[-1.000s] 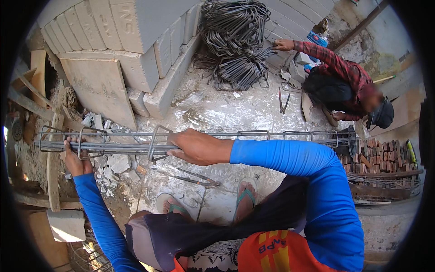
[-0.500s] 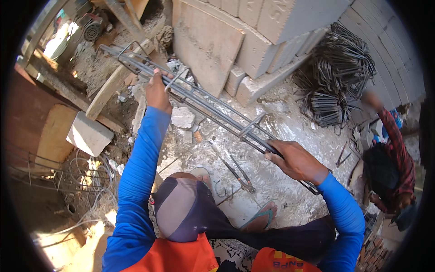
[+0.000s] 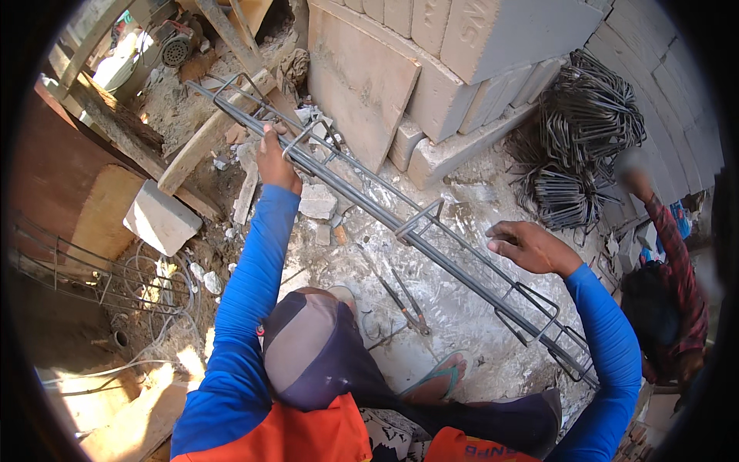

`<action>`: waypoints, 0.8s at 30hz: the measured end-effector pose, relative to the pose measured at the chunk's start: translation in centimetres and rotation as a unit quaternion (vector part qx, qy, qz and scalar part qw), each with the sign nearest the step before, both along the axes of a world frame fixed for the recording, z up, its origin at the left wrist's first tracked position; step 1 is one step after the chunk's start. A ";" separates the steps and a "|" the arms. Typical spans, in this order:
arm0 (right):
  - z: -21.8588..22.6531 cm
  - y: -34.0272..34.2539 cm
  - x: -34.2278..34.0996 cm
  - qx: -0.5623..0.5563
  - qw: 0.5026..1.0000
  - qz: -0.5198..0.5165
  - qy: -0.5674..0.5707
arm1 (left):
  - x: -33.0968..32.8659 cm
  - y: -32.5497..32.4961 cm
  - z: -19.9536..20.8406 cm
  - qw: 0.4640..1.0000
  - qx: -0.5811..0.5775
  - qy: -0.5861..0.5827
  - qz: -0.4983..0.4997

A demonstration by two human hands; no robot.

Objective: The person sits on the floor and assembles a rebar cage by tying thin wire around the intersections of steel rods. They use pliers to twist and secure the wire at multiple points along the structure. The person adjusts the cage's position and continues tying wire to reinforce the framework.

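A long rebar cage (image 3: 362,197) runs diagonally from upper left to lower right in front of me. It is made of thin grey steel bars with bent wire stirrups (image 3: 422,219) spaced along it. My left hand (image 3: 279,163) is wrapped round the bars near the far upper end. Off the cage, my right hand (image 3: 533,248) hovers just right of the bars, thumb and fingers apart with nothing between them. Past that hand, several stirrups sit at the cage's lower end, which reaches my right forearm. Below the cage, long-handled pincers (image 3: 412,306) lie on the dusty floor.
Heaped bent stirrups (image 3: 589,115) lie beside pale blocks (image 3: 454,92) at the upper right. A co-worker (image 3: 666,308) in a checked sleeve is close on my right, one hand blurred. A leaning board (image 3: 362,77), a wooden plank (image 3: 212,135) and a pale block (image 3: 162,218) stand around.
My right hand has let go of the cage and lifted clear to the right. My left hand keeps its hold, while the cage's lower end now shows more fully.
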State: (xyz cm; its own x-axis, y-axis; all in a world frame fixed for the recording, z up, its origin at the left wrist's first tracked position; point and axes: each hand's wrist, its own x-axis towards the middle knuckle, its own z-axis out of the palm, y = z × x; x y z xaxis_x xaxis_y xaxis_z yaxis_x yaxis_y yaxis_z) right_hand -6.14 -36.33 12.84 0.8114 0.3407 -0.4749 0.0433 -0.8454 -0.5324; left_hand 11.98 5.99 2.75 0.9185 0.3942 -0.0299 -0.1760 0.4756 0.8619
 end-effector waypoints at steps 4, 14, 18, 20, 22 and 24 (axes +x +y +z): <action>-3.4 6.0 4.3 0.062 0.994 0.012 0.094 | -0.2 -0.4 1.1 1.000 0.012 -0.022 -0.008; -5.9 9.9 4.0 0.153 0.949 -0.092 0.258 | -1.7 -0.1 1.3 0.995 0.040 -0.001 -0.096; -5.0 7.9 2.1 0.174 0.928 -0.152 0.293 | -2.5 -0.5 1.0 0.990 0.101 -0.036 -0.090; -5.3 5.5 0.1 0.188 0.921 -0.173 0.296 | -3.8 -1.6 2.7 0.989 0.054 0.006 -0.137; -5.2 4.1 -1.9 0.212 0.905 -0.202 0.310 | -5.3 -2.0 3.4 0.981 0.038 0.023 -0.187; -4.8 3.5 -3.4 0.247 0.878 -0.238 0.334 | -6.2 -2.1 3.2 0.980 0.060 0.029 -0.189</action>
